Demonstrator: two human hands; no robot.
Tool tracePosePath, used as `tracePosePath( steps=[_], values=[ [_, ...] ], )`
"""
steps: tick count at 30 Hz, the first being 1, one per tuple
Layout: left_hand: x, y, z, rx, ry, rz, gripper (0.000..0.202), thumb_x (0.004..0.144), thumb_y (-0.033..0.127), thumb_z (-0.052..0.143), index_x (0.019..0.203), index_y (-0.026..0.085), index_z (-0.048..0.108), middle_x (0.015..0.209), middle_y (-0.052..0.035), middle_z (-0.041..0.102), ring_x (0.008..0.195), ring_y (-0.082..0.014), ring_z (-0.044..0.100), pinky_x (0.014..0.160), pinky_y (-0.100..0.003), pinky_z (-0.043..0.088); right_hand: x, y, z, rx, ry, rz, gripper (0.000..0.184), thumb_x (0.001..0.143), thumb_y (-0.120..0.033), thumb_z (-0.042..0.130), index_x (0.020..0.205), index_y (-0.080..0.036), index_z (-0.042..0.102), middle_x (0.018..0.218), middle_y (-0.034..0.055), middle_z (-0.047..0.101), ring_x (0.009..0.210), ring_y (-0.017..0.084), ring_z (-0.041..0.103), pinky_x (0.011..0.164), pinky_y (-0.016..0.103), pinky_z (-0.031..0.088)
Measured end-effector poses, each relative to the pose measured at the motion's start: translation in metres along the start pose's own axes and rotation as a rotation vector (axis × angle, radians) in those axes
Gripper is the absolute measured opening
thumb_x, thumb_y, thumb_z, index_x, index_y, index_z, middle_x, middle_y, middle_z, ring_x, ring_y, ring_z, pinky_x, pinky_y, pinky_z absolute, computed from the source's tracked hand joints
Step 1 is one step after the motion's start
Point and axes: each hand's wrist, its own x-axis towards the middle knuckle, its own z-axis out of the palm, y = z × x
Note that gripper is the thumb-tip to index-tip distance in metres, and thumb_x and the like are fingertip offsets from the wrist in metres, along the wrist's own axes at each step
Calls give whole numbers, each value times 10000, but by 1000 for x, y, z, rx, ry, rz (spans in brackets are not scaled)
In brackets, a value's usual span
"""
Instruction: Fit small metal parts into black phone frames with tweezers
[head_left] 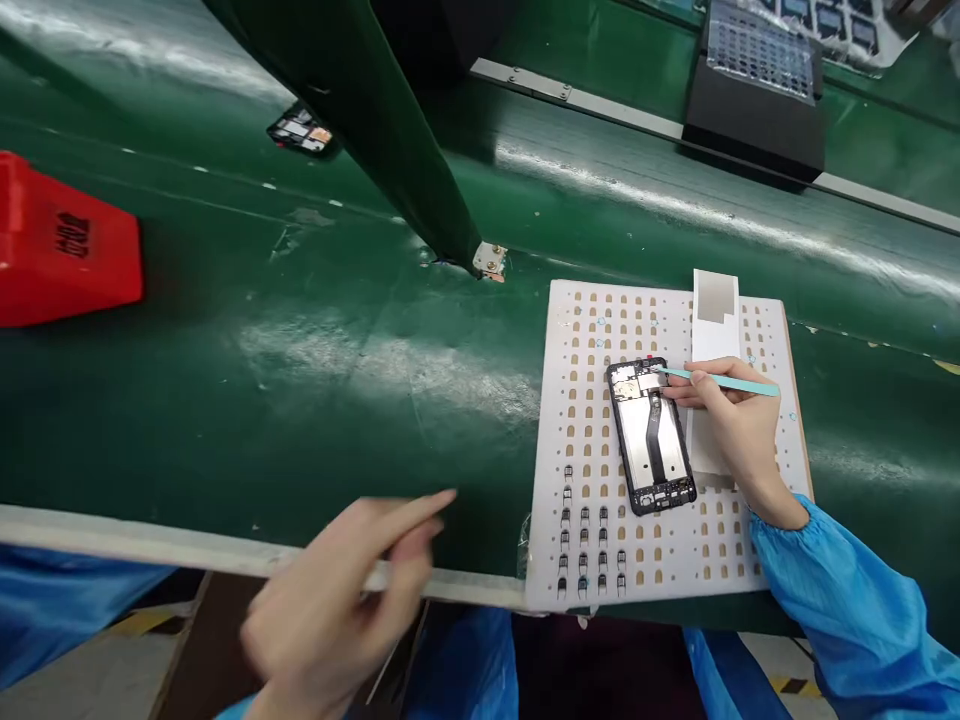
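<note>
My right hand [739, 425] grips light teal tweezers [752, 385], whose tip reaches the top of an opened phone [634, 430]. Inside the phone a black flex cable runs over a silvery plate. The phone lies slightly tilted on a white perforated board [551, 420], and my right fingertips are at its upper right edge. Small black parts [583, 560] sit in several slots at the board's lower left. Beneath my right hand lies a white strip [712, 340] with a grey patch. My left hand [337, 590], slightly blurred, hovers over the bench edge with its index finger stretched out, holding nothing visible.
A red bin [67, 240] stands on the green bench at left. A green post [390, 130] rises from the bench behind the board. Another opened phone [300, 130] lies beyond it. At the back right, a black box [754, 120] bears a clear plastic tray [761, 50].
</note>
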Motion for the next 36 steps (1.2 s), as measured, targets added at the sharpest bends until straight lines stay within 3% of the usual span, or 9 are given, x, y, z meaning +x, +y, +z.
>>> tracePosePath(
  steps=[2,5,9,17,24,27,30,33,36],
  values=[
    [45,8,27,3,-14,117,429,978,10,585,1303,265,701,1003,-33,769,836,-182,721,731,-310,595,1,1,-2,1,-17,18,299,934,-473,874,958,-188,791,895,108,812,817,300,829,706,369,739],
    [102,9,67,-48,-108,248,429,1011,42,554,1376,242,656,1282,-103,742,1101,-262,707,867,-400,624,4,2,-3,-2,-29,39,308,922,-486,877,952,-192,790,901,106,815,819,299,828,704,369,736],
    [140,2,105,-115,-198,289,396,1049,69,494,1402,188,631,1287,-121,720,1179,-272,661,942,-446,625,5,1,-1,19,-10,70,327,895,-494,890,936,-188,781,882,106,814,814,300,829,707,365,735],
    [142,1,126,-60,-205,343,358,1073,121,493,1405,182,615,1205,-116,711,1075,-261,641,874,-422,598,6,1,-1,39,-19,86,356,883,-525,903,926,-195,773,888,99,814,822,296,829,718,366,739],
    [140,5,131,225,-222,490,359,1046,77,507,1376,151,631,1236,-145,705,998,-259,641,817,-403,552,1,-8,-2,28,-43,42,365,921,-541,887,969,-196,780,927,90,814,862,299,828,732,368,747],
    [139,9,129,286,-259,481,383,1040,69,493,1395,139,620,1223,-148,706,1002,-268,644,808,-403,538,-5,-22,-19,-35,-39,-51,285,973,-468,874,1036,-199,803,963,86,815,877,293,828,773,370,747],
    [140,11,126,297,-262,474,359,1042,86,491,1366,137,636,1199,-147,711,993,-274,638,797,-407,534,-4,-25,-50,-92,27,-133,246,993,-428,871,1076,-202,817,987,92,815,888,300,826,763,373,744],
    [143,10,126,307,-262,486,347,1035,88,502,1350,131,639,1167,-143,717,979,-272,633,784,-407,537,2,-15,-78,-112,52,-92,263,992,-452,871,1060,-204,821,971,94,817,888,303,826,713,352,737],
    [148,9,126,315,-269,493,298,1034,97,511,1281,162,665,1099,-120,726,919,-257,623,752,-396,525,7,-4,-87,-86,-6,-14,310,962,-489,895,1014,-192,823,928,102,815,839,303,827,675,336,730]
  ],
)
